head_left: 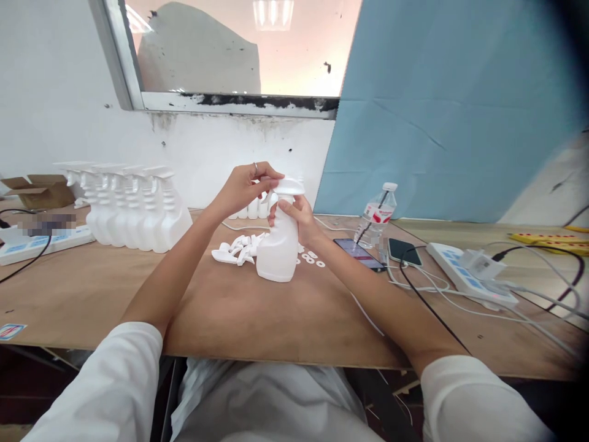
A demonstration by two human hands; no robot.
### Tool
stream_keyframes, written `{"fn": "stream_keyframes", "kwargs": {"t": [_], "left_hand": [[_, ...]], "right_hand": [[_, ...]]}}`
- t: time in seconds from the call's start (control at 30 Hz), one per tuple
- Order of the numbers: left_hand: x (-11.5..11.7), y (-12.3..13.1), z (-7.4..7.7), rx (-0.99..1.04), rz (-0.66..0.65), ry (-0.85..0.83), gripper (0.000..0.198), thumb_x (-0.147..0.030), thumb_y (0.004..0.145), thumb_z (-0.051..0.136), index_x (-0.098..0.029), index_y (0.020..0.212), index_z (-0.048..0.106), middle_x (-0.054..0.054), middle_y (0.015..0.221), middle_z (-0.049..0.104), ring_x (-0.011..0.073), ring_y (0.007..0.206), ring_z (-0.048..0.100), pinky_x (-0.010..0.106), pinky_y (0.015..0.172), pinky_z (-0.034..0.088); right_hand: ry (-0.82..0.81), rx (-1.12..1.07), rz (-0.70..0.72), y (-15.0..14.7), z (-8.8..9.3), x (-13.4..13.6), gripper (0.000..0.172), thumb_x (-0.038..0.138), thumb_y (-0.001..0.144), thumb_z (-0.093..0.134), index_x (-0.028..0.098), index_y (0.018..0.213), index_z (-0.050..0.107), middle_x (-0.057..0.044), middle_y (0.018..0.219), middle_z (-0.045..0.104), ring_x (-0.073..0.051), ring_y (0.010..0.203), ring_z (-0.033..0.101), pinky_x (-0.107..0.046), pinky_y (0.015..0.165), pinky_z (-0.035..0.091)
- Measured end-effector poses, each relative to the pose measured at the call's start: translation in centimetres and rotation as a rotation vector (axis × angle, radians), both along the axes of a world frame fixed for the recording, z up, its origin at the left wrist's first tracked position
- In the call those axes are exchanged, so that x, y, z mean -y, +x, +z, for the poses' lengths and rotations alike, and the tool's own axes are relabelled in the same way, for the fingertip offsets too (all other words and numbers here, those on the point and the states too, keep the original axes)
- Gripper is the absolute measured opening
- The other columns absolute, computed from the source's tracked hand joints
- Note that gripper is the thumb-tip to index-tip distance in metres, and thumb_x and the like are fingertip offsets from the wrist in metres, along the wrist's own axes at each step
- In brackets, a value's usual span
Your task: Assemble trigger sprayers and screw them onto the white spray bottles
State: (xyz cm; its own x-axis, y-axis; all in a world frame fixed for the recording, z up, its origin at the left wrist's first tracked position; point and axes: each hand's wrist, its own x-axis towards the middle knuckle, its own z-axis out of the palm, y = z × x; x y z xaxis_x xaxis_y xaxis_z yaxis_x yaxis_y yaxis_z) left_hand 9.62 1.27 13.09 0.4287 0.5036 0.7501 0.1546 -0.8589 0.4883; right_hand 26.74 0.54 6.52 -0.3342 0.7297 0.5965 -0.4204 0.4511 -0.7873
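A white spray bottle stands upright on the brown table in front of me, its trigger spray head on top. My right hand is wrapped round the bottle's neck, just under the head. From the left, my left hand pinches the front end of the spray head between thumb and fingers. Behind and left of the bottle lies a pile of loose white trigger parts. Several small white ring washers are scattered to its right.
A row of white spray bottles stands at left, near a cardboard box and a power strip. At right are a water bottle, two phones, another power strip and tangled cables. More white bottles stand behind my hands.
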Motion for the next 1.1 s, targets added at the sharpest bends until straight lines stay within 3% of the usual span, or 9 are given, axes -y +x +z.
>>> {"fn": "stream_keyframes", "kwargs": {"t": [0.23, 0.37, 0.5, 0.67, 0.93, 1.1], "left_hand": [[0.3, -0.1, 0.2, -0.005, -0.015, -0.024, 0.019, -0.031, 0.084, 0.065, -0.014, 0.092, 0.07, 0.007, 0.094, 0.069, 0.0094, 0.07, 0.058, 0.024, 0.063, 0.048], [0.5, -0.1, 0.2, -0.019, -0.001, -0.024, 0.019, -0.031, 0.084, 0.064, -0.014, 0.091, 0.07, 0.007, 0.094, 0.069, 0.0104, 0.071, 0.059, 0.024, 0.064, 0.049], [0.5, 0.0, 0.1, -0.022, 0.047, 0.002, 0.021, -0.033, 0.084, 0.064, -0.015, 0.093, 0.071, 0.006, 0.094, 0.069, 0.0114, 0.072, 0.06, 0.025, 0.064, 0.048], [0.7, 0.0, 0.1, -0.038, 0.087, 0.019, 0.022, -0.034, 0.084, 0.064, -0.015, 0.093, 0.071, 0.007, 0.098, 0.07, 0.0125, 0.075, 0.06, 0.026, 0.067, 0.048], [1.0, 0.0, 0.2, -0.022, 0.041, -0.009, 0.023, -0.035, 0.083, 0.066, -0.014, 0.092, 0.071, 0.007, 0.096, 0.069, 0.0118, 0.073, 0.059, 0.026, 0.066, 0.048], [0.8, 0.0, 0.1, -0.034, 0.067, -0.012, 0.024, -0.036, 0.083, 0.065, -0.014, 0.092, 0.07, 0.008, 0.099, 0.069, 0.0121, 0.074, 0.059, 0.026, 0.066, 0.048]], "right_hand": [[0.014, 0.03, -0.037, 0.0, 0.1, 0.1, 0.044, 0.043, 0.073, 0.074, 0.022, 0.101, 0.046, 0.004, 0.066, 0.061, -0.013, 0.052, 0.058, -0.028, 0.049, 0.051], [-0.015, 0.004, 0.022, 0.0, 0.2, 0.1, 0.042, 0.046, 0.075, 0.071, 0.021, 0.101, 0.049, 0.003, 0.066, 0.062, -0.014, 0.053, 0.059, -0.029, 0.049, 0.052], [-0.018, 0.031, -0.035, 0.0, 0.1, -0.1, 0.038, 0.041, 0.073, 0.074, 0.018, 0.094, 0.053, 0.001, 0.066, 0.062, -0.014, 0.053, 0.06, -0.027, 0.048, 0.052], [-0.045, -0.014, 0.05, 0.3, -0.3, -0.4, 0.039, 0.047, 0.075, 0.071, 0.018, 0.094, 0.054, 0.0, 0.069, 0.063, -0.015, 0.055, 0.061, -0.029, 0.051, 0.054], [0.037, 0.058, -0.104, -0.2, 0.3, 0.6, 0.037, 0.048, 0.071, 0.076, 0.016, 0.075, 0.056, 0.0, 0.062, 0.061, -0.014, 0.051, 0.059, -0.027, 0.046, 0.052], [0.008, 0.037, -0.112, -0.3, 0.4, 0.3, 0.037, 0.044, 0.071, 0.076, 0.017, 0.082, 0.055, 0.0, 0.063, 0.062, -0.014, 0.051, 0.06, -0.028, 0.047, 0.052]]}}
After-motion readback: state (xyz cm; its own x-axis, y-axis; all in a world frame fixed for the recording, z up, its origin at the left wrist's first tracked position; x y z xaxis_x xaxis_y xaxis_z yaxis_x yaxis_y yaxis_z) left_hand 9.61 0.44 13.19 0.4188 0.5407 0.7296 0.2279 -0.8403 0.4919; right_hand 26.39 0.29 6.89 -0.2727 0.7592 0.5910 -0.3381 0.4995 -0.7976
